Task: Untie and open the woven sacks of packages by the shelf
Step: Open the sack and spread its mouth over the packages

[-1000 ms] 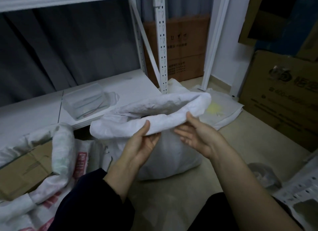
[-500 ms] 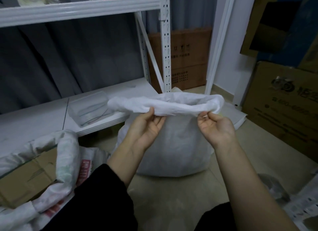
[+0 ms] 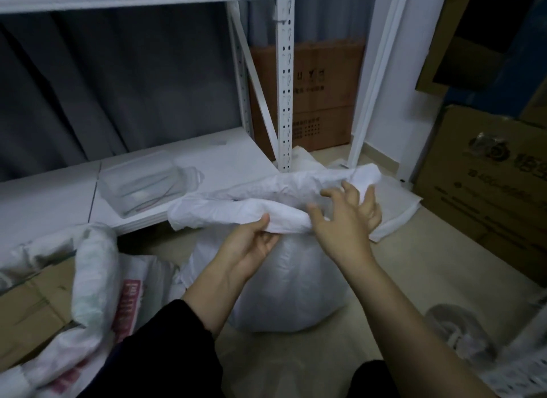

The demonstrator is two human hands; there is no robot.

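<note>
White woven plastic is bunching into a thick rolled rim [image 3: 236, 212] at the mouth of the white sack [image 3: 290, 282], which is sitting on the floor just in front of the white metal shelf [image 3: 285, 80]. The left hand [image 3: 250, 245] is pinching that rim between thumb and curled fingers. The right hand [image 3: 344, 220] is hovering at the rim's right part, fingers spread and gripping nothing. A second sack [image 3: 94, 279] with a cardboard box [image 3: 26, 317] inside is crowding the left; bare floor [image 3: 414, 267] is lying open to the right.
</note>
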